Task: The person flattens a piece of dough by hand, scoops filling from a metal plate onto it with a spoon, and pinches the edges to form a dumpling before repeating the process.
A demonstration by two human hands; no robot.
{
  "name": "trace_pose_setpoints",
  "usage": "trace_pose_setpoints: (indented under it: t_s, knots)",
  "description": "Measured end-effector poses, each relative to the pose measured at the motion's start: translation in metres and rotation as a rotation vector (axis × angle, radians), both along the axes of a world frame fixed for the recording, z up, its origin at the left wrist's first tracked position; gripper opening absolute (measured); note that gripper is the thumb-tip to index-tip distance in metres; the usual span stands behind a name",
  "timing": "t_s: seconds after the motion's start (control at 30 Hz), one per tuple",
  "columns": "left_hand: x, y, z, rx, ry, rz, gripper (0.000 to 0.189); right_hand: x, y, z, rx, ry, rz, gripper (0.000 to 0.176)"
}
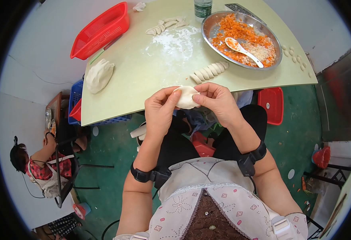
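Observation:
A flat round dough wrapper (187,98) is held up at the table's near edge, pinched on both sides. My left hand (162,105) grips its left rim between thumb and fingers. On the opposite rim, my right hand (220,101) does the same, thumb on the near face. Just beyond my right hand lies a dough roll cut into several slices (209,72). A steel bowl (277,64) with chopped orange and pale filling (236,30) stands farther back, a white spoon (245,53) resting in it. Any filling on the wrapper cannot be made out.
A large dough lump (100,76) sits on the table's left, near a green-handled knife (99,55) and a red basket (101,32). Shaped dough pieces (167,25) lie behind scattered flour (175,44). Small dough pieces (293,54) are at right. Another person (49,160) sits at left.

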State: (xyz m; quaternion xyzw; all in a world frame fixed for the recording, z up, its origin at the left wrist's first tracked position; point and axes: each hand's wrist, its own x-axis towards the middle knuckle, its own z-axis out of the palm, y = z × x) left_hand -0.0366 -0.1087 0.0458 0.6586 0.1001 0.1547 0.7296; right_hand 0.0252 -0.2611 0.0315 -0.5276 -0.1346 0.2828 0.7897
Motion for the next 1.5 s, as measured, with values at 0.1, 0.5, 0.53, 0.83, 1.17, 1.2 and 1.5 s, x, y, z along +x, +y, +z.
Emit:
trace_pose_setpoints:
  t_s: [0.1, 0.5, 0.53, 0.83, 1.17, 1.2, 1.5]
  knots:
    - [0.000, 0.002, 0.006, 0.026, 0.025, -0.021, 0.018, 0.000, 0.000, 0.002, 0.012, 0.003, -0.009, 0.021]
    - [0.001, 0.001, -0.003, -0.261, 0.039, -0.125, 0.018, -0.003, 0.003, 0.007, 0.124, 0.056, -0.040, 0.014]
    - [0.000, 0.000, -0.003, -0.281, 0.046, -0.133, 0.018, -0.003, 0.003, 0.007, 0.112, 0.037, -0.058, 0.014]
    - [0.000, -0.003, 0.002, -0.147, 0.007, -0.084, 0.016, -0.004, 0.006, 0.008, 0.110, 0.078, -0.021, 0.018]
    - [0.010, -0.002, -0.015, -0.538, 0.101, -0.178, 0.049, -0.010, 0.007, 0.024, -0.239, -0.327, -0.072, 0.015]
    - [0.014, -0.004, -0.016, -0.564, 0.148, -0.205, 0.063, -0.012, 0.007, 0.028, -0.234, -0.450, -0.049, 0.014]
    - [0.027, -0.027, 0.002, -1.037, 0.190, -0.409, 0.047, 0.017, -0.008, 0.038, -0.744, -0.980, -0.443, 0.027]
